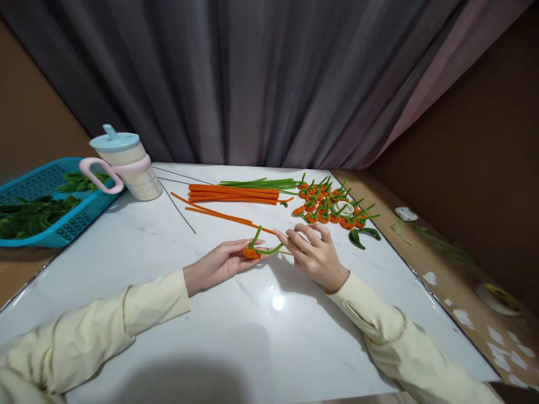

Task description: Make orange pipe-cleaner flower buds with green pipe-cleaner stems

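Note:
My left hand (223, 261) pinches a small orange pipe-cleaner pumpkin (251, 252) with green stems sticking out of it. My right hand (314, 253) is beside it, fingers curled on the end of the green stem (272, 250) and a thin stick. Both hands rest low over the white marble table (236, 331). Loose orange pipe cleaners (233, 193) and green pipe cleaners (261, 183) lie just beyond the hands. A pile of finished orange pumpkins (330, 207) sits to the right of them.
A cup with a blue lid and pink handle (128, 163) stands at the back left. A blue basket (42, 202) with green pieces sits off the table's left edge. Green leaves (362, 235), a tape roll (345, 208) and a brown side surface (463, 280) lie right.

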`<move>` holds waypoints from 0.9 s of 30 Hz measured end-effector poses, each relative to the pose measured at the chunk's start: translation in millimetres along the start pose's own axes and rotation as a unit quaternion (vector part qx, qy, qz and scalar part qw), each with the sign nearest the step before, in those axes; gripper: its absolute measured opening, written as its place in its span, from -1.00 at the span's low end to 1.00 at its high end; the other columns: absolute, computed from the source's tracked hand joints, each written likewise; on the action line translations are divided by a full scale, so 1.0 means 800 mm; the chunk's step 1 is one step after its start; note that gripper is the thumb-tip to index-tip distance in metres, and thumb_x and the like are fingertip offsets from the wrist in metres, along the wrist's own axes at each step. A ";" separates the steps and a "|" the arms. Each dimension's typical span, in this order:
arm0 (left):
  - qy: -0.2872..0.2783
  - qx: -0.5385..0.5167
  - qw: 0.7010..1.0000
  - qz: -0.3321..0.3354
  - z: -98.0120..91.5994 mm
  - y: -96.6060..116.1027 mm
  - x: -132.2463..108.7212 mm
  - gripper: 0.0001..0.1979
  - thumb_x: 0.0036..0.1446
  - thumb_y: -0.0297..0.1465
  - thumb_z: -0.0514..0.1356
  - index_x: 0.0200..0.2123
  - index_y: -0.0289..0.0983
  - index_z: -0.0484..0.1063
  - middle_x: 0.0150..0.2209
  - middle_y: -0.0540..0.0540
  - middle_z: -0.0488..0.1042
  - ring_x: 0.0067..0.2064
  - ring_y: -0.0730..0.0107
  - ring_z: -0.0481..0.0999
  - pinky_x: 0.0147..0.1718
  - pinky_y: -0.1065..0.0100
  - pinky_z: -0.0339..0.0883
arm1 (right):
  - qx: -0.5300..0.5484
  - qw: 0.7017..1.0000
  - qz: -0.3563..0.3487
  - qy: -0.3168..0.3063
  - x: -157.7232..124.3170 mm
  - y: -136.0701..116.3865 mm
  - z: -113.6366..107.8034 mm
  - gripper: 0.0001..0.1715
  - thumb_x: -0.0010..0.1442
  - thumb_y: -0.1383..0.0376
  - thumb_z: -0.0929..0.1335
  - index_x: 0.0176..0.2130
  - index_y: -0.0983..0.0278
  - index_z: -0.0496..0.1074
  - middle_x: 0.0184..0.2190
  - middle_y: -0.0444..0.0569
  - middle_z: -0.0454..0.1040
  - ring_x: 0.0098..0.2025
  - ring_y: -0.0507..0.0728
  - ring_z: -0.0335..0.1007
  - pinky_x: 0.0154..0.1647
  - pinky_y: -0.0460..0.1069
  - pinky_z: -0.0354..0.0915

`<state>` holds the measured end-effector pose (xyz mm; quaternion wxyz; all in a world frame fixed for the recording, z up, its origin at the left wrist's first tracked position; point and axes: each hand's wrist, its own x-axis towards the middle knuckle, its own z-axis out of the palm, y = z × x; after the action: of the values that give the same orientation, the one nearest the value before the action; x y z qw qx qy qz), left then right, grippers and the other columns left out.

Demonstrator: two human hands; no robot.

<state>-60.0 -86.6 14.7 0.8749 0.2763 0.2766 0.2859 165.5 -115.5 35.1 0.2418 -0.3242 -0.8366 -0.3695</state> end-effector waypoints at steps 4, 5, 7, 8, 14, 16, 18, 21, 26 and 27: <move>-0.017 0.038 0.997 -0.068 -0.002 0.004 -0.001 -0.70 0.25 -0.36 0.09 -0.04 -0.43 0.39 -0.10 -0.32 0.52 -0.12 0.20 0.56 -0.18 0.35 0.48 | -0.004 0.999 -0.021 0.043 0.001 0.003 -0.004 -0.63 0.26 0.48 0.21 -0.05 0.23 0.45 -0.26 -0.06 0.55 -0.16 0.09 0.39 -0.10 0.05 0.14; -0.024 0.056 0.995 -0.084 -0.002 0.004 -0.002 -0.68 0.24 -0.34 0.10 -0.04 -0.44 0.39 -0.13 -0.33 0.53 -0.14 0.19 0.57 -0.24 0.37 0.50 | -0.004 0.999 -0.021 0.048 0.001 0.003 -0.005 -0.66 0.25 0.48 0.22 -0.08 0.23 0.47 -0.22 -0.06 0.55 -0.14 0.09 0.38 -0.09 0.04 0.15; -0.036 0.092 0.990 -0.101 -0.002 0.006 -0.004 -0.66 0.21 -0.31 0.14 -0.05 -0.45 0.41 -0.18 -0.34 0.56 -0.18 0.18 0.59 -0.33 0.42 0.50 | -0.007 0.998 -0.016 0.052 0.002 0.003 -0.006 -0.69 0.25 0.48 0.25 -0.14 0.23 0.50 -0.15 -0.07 0.55 -0.12 0.08 0.38 -0.08 0.03 0.15; -0.041 0.108 0.988 -0.105 -0.001 0.006 -0.006 -0.66 0.19 -0.31 0.17 -0.06 -0.44 0.42 -0.20 -0.33 0.56 -0.20 0.19 0.60 -0.36 0.45 0.50 | -0.010 0.998 -0.014 0.052 0.003 0.003 -0.006 -0.70 0.25 0.48 0.25 -0.16 0.23 0.50 -0.14 -0.08 0.55 -0.11 0.07 0.38 -0.08 0.02 0.15; -0.074 0.165 0.978 -0.101 0.002 0.009 -0.010 -0.69 0.08 -0.32 0.27 -0.12 -0.36 0.49 -0.22 -0.24 0.59 -0.30 0.27 0.62 -0.43 0.51 0.47 | -0.013 0.999 -0.019 0.036 0.006 0.002 -0.007 -0.65 0.26 0.51 0.21 -0.15 0.25 0.49 -0.12 -0.08 0.55 -0.09 0.08 0.41 -0.07 0.03 0.14; -0.086 0.167 0.976 -0.106 0.003 0.010 -0.011 -0.69 0.04 -0.36 0.30 -0.12 -0.35 0.50 -0.22 -0.23 0.59 -0.29 0.27 0.62 -0.42 0.51 0.46 | -0.010 0.999 -0.021 0.023 0.005 0.002 -0.006 -0.63 0.27 0.52 0.19 -0.11 0.25 0.48 -0.10 -0.08 0.54 -0.06 0.08 0.40 -0.05 0.04 0.13; -0.090 0.163 0.976 -0.111 0.002 0.010 -0.011 -0.67 0.02 -0.40 0.31 -0.11 -0.36 0.49 -0.21 -0.22 0.59 -0.27 0.27 0.62 -0.37 0.50 0.45 | -0.004 1.000 -0.017 0.004 0.002 0.003 -0.004 -0.61 0.27 0.53 0.18 -0.07 0.26 0.46 -0.07 -0.07 0.52 -0.02 0.09 0.39 -0.02 0.05 0.12; -0.084 0.157 0.978 -0.104 0.002 0.009 -0.011 -0.67 0.02 -0.44 0.30 -0.09 -0.37 0.49 -0.21 -0.21 0.59 -0.25 0.28 0.61 -0.24 0.44 0.44 | 0.016 1.000 -0.016 -0.022 -0.002 0.005 0.000 -0.61 0.27 0.52 0.17 -0.01 0.30 0.41 0.00 -0.05 0.47 0.07 0.11 0.32 0.03 0.07 0.11; -0.067 0.160 0.982 -0.068 -0.002 0.006 -0.008 -0.68 0.05 -0.45 0.27 -0.09 -0.39 0.49 -0.15 -0.21 0.56 -0.19 0.26 0.59 -0.08 0.36 0.38 | 0.078 0.992 -0.085 -0.047 -0.002 0.002 0.002 -0.62 0.31 0.49 0.13 0.04 0.38 0.36 0.07 -0.02 0.41 0.19 0.11 0.19 0.11 0.08 0.10; -0.071 0.164 0.982 -0.063 -0.002 0.005 -0.008 -0.69 0.06 -0.45 0.27 -0.09 -0.39 0.49 -0.13 -0.21 0.55 -0.18 0.26 0.59 -0.06 0.35 0.38 | 0.087 0.990 -0.097 -0.047 -0.002 0.001 0.001 -0.62 0.32 0.48 0.13 0.02 0.40 0.36 0.07 -0.01 0.40 0.19 0.11 0.18 0.12 0.08 0.11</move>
<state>-67.0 -87.0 18.2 0.8515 0.4171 0.2741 0.1609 167.0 -114.5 34.0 0.1929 -0.2359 -0.9035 -0.3013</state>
